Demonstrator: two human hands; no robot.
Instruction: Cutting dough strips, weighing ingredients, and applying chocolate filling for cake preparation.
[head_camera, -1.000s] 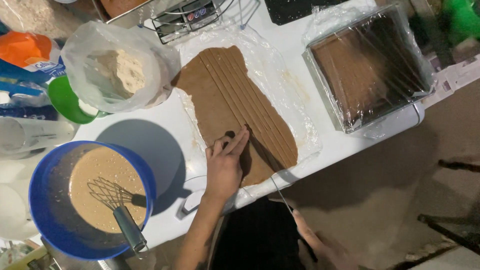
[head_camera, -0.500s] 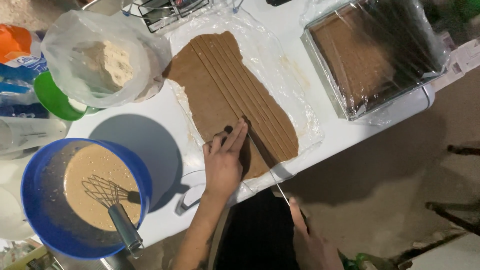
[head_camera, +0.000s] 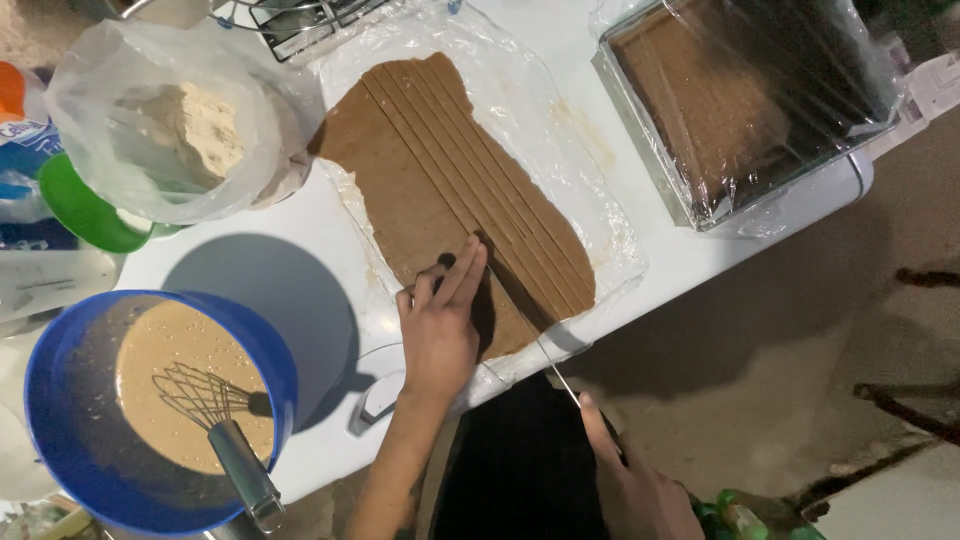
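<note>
A flat sheet of brown dough (head_camera: 440, 160) lies on clear plastic wrap (head_camera: 570, 150) on the white table (head_camera: 300, 300). Several long straight cuts run along it. My left hand (head_camera: 440, 325) rests flat on the near end of the dough, fingers together and pointing away. My right hand (head_camera: 625, 480) is below the table's edge and grips the handle of a thin knife (head_camera: 545, 350). The blade reaches up onto the dough beside my left fingers.
A blue bowl (head_camera: 60, 400) of tan batter with a metal whisk (head_camera: 215, 425) stands at the near left. A plastic bag of flour (head_camera: 170, 130) and a green lid (head_camera: 80, 210) lie far left. A foil tray (head_camera: 740, 100) covered with film sits far right.
The view has shifted slightly. My right hand has drawn the knife a little nearer along the dough; my left hand stays pressed on the dough.
</note>
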